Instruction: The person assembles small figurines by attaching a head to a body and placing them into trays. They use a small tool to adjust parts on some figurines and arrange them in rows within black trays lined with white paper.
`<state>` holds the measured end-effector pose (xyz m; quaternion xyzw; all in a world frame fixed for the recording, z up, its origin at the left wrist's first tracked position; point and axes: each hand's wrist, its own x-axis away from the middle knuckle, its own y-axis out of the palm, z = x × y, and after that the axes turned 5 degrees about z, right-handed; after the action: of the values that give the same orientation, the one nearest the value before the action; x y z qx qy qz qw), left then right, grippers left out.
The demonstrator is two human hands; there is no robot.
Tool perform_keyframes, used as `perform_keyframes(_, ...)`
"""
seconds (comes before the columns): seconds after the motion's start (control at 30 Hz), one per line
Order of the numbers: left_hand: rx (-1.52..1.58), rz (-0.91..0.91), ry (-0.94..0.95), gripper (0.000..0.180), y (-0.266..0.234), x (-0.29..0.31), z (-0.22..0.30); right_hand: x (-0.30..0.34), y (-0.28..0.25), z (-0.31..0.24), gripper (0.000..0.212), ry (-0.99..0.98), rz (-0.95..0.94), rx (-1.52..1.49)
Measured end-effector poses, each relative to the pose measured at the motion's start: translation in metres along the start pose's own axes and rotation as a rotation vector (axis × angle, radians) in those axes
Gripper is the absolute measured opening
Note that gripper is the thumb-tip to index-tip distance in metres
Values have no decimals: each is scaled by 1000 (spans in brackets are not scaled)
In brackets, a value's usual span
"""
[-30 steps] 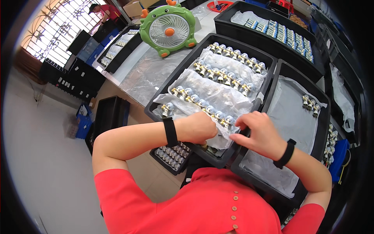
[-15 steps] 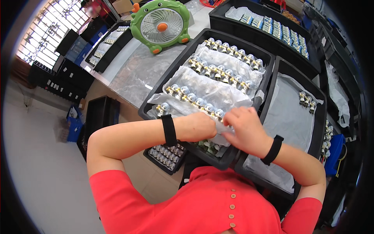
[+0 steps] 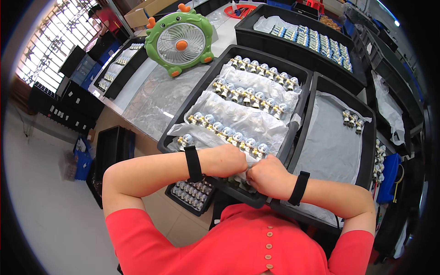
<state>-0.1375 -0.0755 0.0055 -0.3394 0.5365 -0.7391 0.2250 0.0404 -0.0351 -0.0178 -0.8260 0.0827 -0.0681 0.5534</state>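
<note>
Both my hands are closed and close together at the near edge of a black tray [image 3: 181, 120]. My left hand [image 3: 224, 160] is a fist, back up, over the front rows. Beside it, my right hand [image 3: 271, 176] has its fingers curled in, so what either holds is hidden. A crumpled white paper sheet [image 3: 238, 118] runs between rows of small figurines [image 3: 225, 131] with pale blue heads and yellow-and-white bodies. Another figurine [image 3: 185, 140] lies alone by my left wrist. Dark green and white pieces show below my hands, partly covered.
To the right, a second black tray [image 3: 372, 151] has a paper lining and a few figurines [image 3: 352, 120]. Behind stands a deeper tray of blue-and-white pieces [image 3: 316, 43]. A green cartoon-animal fan [image 3: 182, 45] is at back left. Below the table edge sits a figurine tray [image 3: 190, 196].
My right hand has come down and left, its fingers curling from spread to closed beside my left hand. My left hand stays a fist. The view has shifted slightly.
</note>
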Motion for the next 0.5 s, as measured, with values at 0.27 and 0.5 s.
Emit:
perform_keyframes(0.27,83,-35,10,9,4,9,8,1,0,-9,9,7,-73,5)
perform_keyframes(0.5,134,-58,-229,10,-23,38,-7,5,-11,-9,20,44,-104,-24)
